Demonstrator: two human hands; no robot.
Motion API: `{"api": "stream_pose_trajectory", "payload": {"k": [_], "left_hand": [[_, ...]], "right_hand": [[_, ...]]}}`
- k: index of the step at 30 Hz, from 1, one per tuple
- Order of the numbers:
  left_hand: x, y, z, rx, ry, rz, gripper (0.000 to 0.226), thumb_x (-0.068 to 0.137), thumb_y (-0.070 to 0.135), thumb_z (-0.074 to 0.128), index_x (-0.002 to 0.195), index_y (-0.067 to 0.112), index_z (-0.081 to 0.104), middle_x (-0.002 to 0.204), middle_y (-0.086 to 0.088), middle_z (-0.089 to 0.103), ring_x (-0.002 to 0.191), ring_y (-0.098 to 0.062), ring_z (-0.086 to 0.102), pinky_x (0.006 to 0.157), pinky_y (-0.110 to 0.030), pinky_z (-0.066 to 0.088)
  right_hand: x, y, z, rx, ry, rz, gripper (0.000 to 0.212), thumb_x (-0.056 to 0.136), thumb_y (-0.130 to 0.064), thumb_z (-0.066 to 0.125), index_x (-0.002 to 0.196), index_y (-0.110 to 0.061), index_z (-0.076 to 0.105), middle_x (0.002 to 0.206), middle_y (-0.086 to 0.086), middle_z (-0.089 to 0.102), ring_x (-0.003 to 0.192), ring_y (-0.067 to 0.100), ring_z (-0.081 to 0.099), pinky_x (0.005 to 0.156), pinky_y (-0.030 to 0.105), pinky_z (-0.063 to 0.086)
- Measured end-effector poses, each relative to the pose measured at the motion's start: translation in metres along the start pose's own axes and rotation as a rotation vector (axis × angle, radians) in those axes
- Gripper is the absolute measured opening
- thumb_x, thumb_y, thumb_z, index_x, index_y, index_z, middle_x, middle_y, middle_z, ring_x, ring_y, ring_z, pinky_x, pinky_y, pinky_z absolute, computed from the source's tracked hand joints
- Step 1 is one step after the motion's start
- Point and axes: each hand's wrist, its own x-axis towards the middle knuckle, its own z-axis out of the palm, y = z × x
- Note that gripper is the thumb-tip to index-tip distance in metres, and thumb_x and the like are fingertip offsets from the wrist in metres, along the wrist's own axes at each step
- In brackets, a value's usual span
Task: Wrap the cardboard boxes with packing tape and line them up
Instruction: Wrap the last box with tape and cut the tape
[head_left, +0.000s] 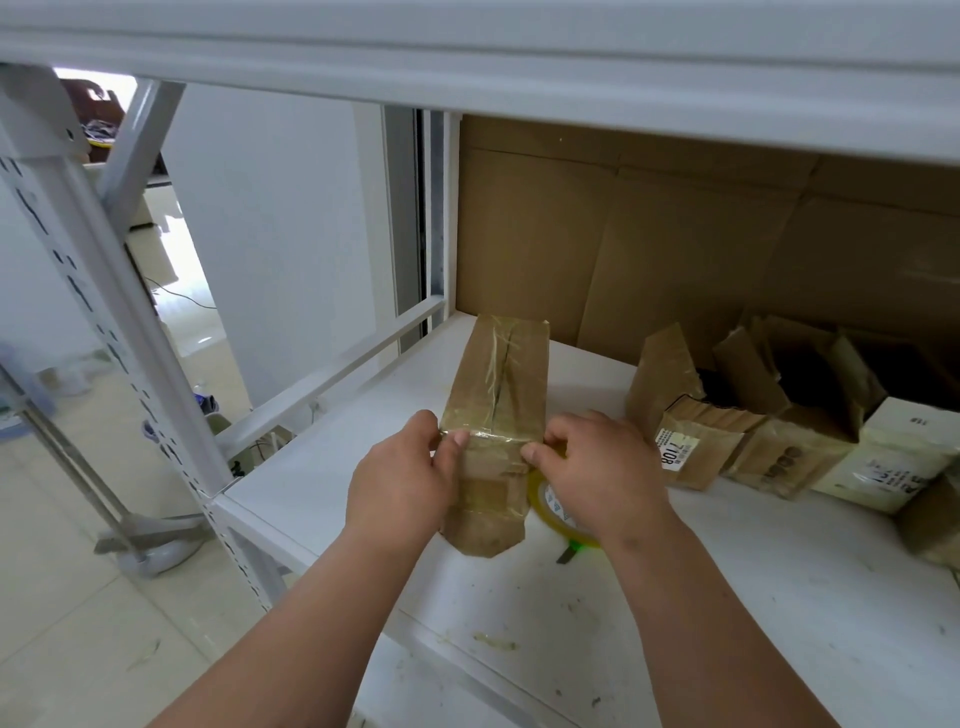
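The roll of clear yellowish packing tape (558, 512) is mostly hidden behind the right hand (592, 470) and the tall brown cardboard box wrapped in tape (493, 415); only its lower arc shows. A small green and dark object (574, 550) beneath the roll is too covered to identify. The left hand (400, 478) covers the box's near left edge. On the white shelf (675, 597), the cream printed carton (893, 457) is cut off by the right edge. The white label (675, 451) on a smaller brown box carries print too small to read fully. Beyond the shelf frame, the floor items at far left (21, 384) are blurred.
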Motion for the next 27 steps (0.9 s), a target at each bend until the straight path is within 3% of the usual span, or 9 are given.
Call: {"api": "stream_pose_trajectory", "payload": {"k": [4,6,9,13,16,19,22,24,27], "left_hand": [[-0.002,-0.005,0.003,-0.204,0.003,-0.084,0.025,0.099,0.042,0.051,0.095,0.018,0.05,0.085,0.01,0.061,0.076,-0.01,0.055,0.059,-0.024,0.038],[-0.003,-0.005,0.003,-0.263,0.005,-0.094,0.022,0.1,0.039,0.051,0.115,0.023,0.047,0.096,0.013,0.063,0.081,-0.012,0.057,0.065,-0.029,0.039],[0.001,-0.002,-0.002,-0.122,-0.085,0.04,0.047,0.105,0.036,0.039,0.148,0.046,0.025,0.104,0.011,0.059,0.091,-0.018,0.061,0.078,-0.027,0.041],[0.015,0.006,-0.012,0.062,-0.261,0.077,0.044,0.1,0.058,0.032,0.143,0.05,0.041,0.13,0.004,0.056,0.121,-0.02,0.054,0.093,-0.029,0.042],[0.02,0.015,-0.012,0.183,-0.281,0.075,0.069,0.086,0.08,0.035,0.144,0.043,0.042,0.156,0.004,0.027,0.138,-0.023,0.038,0.107,-0.044,0.042],[0.018,0.021,-0.008,0.315,-0.222,0.139,0.091,0.076,0.087,0.041,0.147,0.031,0.036,0.154,0.0,0.022,0.141,-0.025,0.023,0.109,-0.045,0.035],[0.022,0.015,-0.006,0.235,-0.211,0.134,0.097,0.074,0.08,0.056,0.15,0.025,0.031,0.154,0.0,0.023,0.142,-0.025,0.02,0.112,-0.042,0.031],[0.028,0.009,-0.008,0.156,-0.186,0.128,0.092,0.076,0.07,0.066,0.149,0.024,0.034,0.154,0.001,0.029,0.142,-0.024,0.023,0.112,-0.04,0.031],[0.033,0.002,-0.01,0.049,-0.13,0.137,0.077,0.08,0.057,0.07,0.143,0.022,0.039,0.151,0.0,0.038,0.143,-0.024,0.023,0.113,-0.04,0.029]], "right_hand": [[0.0,0.005,-0.007,0.041,-0.096,-0.054,0.011,0.094,-0.047,0.051,0.091,-0.037,0.052,0.093,-0.011,0.05,0.101,0.017,0.049,0.092,0.039,0.045],[-0.001,0.005,-0.009,0.062,-0.113,-0.067,0.006,0.093,-0.042,0.053,0.091,-0.037,0.05,0.096,-0.012,0.05,0.104,0.017,0.049,0.093,0.039,0.046],[-0.005,0.001,-0.011,0.126,-0.131,-0.06,0.009,0.091,-0.043,0.058,0.091,-0.036,0.052,0.1,-0.011,0.054,0.103,0.016,0.051,0.093,0.039,0.047],[-0.008,-0.002,-0.012,0.162,-0.167,-0.048,0.014,0.088,-0.044,0.062,0.097,-0.037,0.053,0.103,-0.011,0.054,0.105,0.017,0.053,0.095,0.041,0.048],[-0.007,-0.003,-0.014,0.194,-0.195,-0.048,0.024,0.085,-0.036,0.065,0.108,-0.035,0.058,0.107,-0.011,0.056,0.107,0.017,0.054,0.094,0.04,0.049],[-0.008,-0.004,-0.018,0.347,-0.267,-0.034,0.038,0.082,-0.024,0.064,0.116,-0.037,0.052,0.1,-0.014,0.056,0.095,0.011,0.056,0.08,0.031,0.051],[-0.01,0.002,-0.014,0.53,-0.263,-0.024,0.049,0.081,-0.017,0.069,0.119,-0.038,0.046,0.107,-0.018,0.055,0.099,0.008,0.058,0.08,0.025,0.051],[-0.011,0.007,-0.011,0.633,-0.234,-0.002,0.055,0.077,-0.025,0.08,0.12,-0.038,0.046,0.118,-0.017,0.055,0.107,0.007,0.057,0.08,0.022,0.051],[-0.014,0.011,-0.002,0.64,-0.23,0.04,0.054,0.074,-0.042,0.082,0.118,-0.035,0.05,0.117,-0.015,0.056,0.103,0.004,0.056,0.068,0.022,0.052]]}}
